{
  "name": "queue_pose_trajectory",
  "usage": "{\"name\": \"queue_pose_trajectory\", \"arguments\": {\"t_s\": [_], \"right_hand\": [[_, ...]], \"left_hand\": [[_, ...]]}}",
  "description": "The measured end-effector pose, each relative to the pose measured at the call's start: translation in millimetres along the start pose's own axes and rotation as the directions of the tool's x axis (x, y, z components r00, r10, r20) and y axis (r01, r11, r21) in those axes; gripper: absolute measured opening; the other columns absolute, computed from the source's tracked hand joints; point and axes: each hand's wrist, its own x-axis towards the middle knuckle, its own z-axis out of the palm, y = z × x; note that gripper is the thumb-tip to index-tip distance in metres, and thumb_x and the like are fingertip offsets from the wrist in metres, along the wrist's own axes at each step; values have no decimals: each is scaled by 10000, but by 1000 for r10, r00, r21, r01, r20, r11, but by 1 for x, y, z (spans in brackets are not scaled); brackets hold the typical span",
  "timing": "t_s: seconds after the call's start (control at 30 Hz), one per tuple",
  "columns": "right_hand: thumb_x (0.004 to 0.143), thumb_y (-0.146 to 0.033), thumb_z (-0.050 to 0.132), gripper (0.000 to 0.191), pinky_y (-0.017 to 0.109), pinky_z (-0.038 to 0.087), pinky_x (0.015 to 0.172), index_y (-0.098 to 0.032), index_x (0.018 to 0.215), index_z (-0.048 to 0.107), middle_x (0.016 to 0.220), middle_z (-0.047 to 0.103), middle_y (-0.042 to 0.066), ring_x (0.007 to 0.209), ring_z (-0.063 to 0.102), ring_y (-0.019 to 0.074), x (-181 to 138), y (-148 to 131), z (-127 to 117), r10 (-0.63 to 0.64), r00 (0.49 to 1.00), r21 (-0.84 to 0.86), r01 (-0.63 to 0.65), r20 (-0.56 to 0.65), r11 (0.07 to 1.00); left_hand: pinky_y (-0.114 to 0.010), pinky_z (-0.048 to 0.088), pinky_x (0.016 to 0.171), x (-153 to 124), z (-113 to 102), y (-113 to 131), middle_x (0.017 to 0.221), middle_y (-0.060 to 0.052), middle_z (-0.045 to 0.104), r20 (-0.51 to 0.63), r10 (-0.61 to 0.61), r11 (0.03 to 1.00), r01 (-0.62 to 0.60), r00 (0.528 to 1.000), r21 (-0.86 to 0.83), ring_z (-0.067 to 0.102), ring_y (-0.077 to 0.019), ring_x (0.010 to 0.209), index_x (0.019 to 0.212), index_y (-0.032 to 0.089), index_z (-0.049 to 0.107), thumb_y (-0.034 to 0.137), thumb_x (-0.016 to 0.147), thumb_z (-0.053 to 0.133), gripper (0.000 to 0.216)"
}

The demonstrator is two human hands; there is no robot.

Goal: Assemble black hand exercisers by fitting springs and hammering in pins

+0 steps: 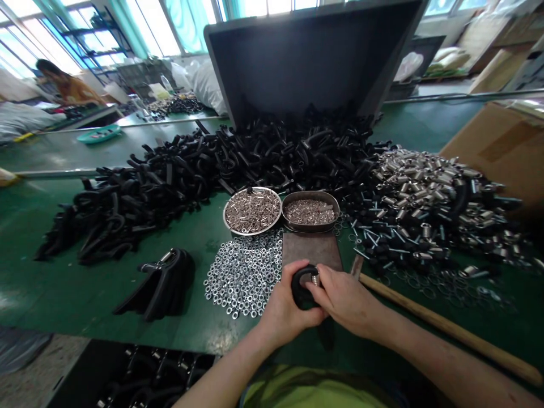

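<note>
Low in the middle of the frame, the left hand (283, 309) is wrapped around a black grip (301, 288), and the right hand (346, 300) closes on the same piece from the other side, thumb and fingers pinched at the small spring (315, 277) on its top. The grip sits just over the near edge of a dark metal plate (312, 249) on the green table (51, 283). Left of the plate lies a spread of small metal rings (244, 272). Behind it stand a round dish (252, 211) of pins and an oval dish (310, 211) of tiny bits. A big heap of black handles (191, 170) fills the middle, spilling from a tilted bin (314, 56), with a heap of springs (425, 192) at right. A wooden handle (446, 326) runs toward the lower right. A stack of finished grips (164, 283) lies at lower left, and another person (63, 85) sits at upper left.
</note>
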Motion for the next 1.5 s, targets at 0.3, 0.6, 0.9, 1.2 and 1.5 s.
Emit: {"name": "queue_pose_trajectory", "arguments": {"t_s": [0.3,0.6,0.9,1.2,1.5], "right_hand": [[907,-288,473,221,278,410,605,-193,814,651,784,687,58,747,645,214,81,25,-30,-101,995,-260,99,7,961],[927,-174,413,234,273,425,730,-163,946,646,1029,609,92,1015,511,208,183,-20,-18,-336,930,-285,286,-148,915],[922,-135,366,262,330,434,816,-100,1039,598,1059,605,139,1016,513,232,196,-15,-11,-320,936,-299,267,-146,916],[850,-83,452,207,321,424,819,-121,942,633,1011,640,130,992,547,230,197,-19,-12,-305,939,-197,272,-161,942],[875,-164,507,180,219,428,767,-169,917,682,910,694,25,832,614,121,140,14,-29,-196,955,116,225,-222,967]], "left_hand": [[-351,426,899,80,-53,-1,1036,-76,606,-159,270,797,-128,950,590,546,-214,1021,1017,192,604,290,827,584,215],[-300,441,777,123,-121,-17,925,-62,632,-320,198,526,175,927,833,573,-219,907,850,198,667,272,818,582,117],[-268,421,666,129,-124,-17,758,-23,645,-523,225,753,194,822,629,591,-166,703,755,188,596,335,803,586,155],[-196,359,435,109,-118,-12,541,48,559,-580,37,986,63,814,151,489,-91,428,787,168,603,401,761,601,234],[-249,485,572,42,-70,-20,690,-1,662,-201,-162,986,151,966,-70,614,-146,621,877,166,673,340,724,641,234]]}}
